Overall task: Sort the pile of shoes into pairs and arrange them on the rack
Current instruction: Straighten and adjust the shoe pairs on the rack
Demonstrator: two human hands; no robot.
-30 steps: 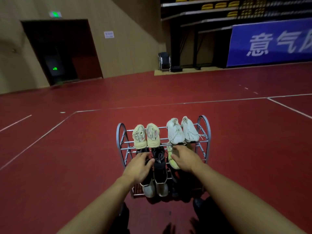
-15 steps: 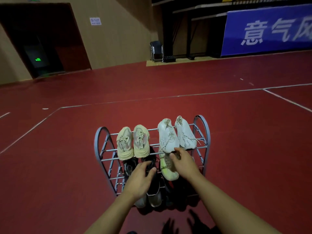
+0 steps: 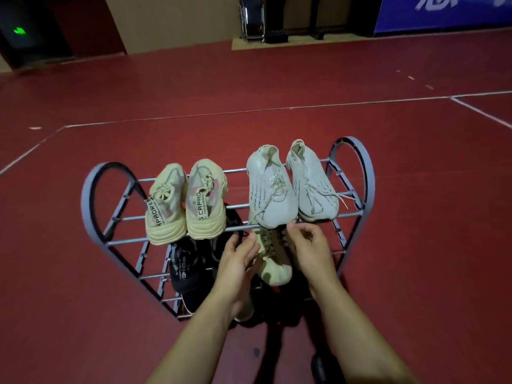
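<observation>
— Grey metal rack (image 3: 91,189) on red floor (image 3: 83,328); up top, tan pair (image 3: 185,203) beside white pair (image 3: 293,187)?
— Yes. Lower down, black shoe (image 3: 185,270) left, yellow-green shoe (image 3: 274,259) between both hands.
— Fingers?
— Left hand (image 3: 235,264) loosely spread, fingertips against shoe's left edge. Right hand (image 3: 310,245) curled at its collar; actual grip impossible to tell.

A grey rack (image 3: 367,173) on the red floor (image 3: 415,245) carries paired shoes (image 3: 205,206).

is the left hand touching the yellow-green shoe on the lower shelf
Cannot tell. In the head view the left hand has its fingertips at the edge of the yellow-green shoe, but neither contact nor a gap shows plainly.
</observation>
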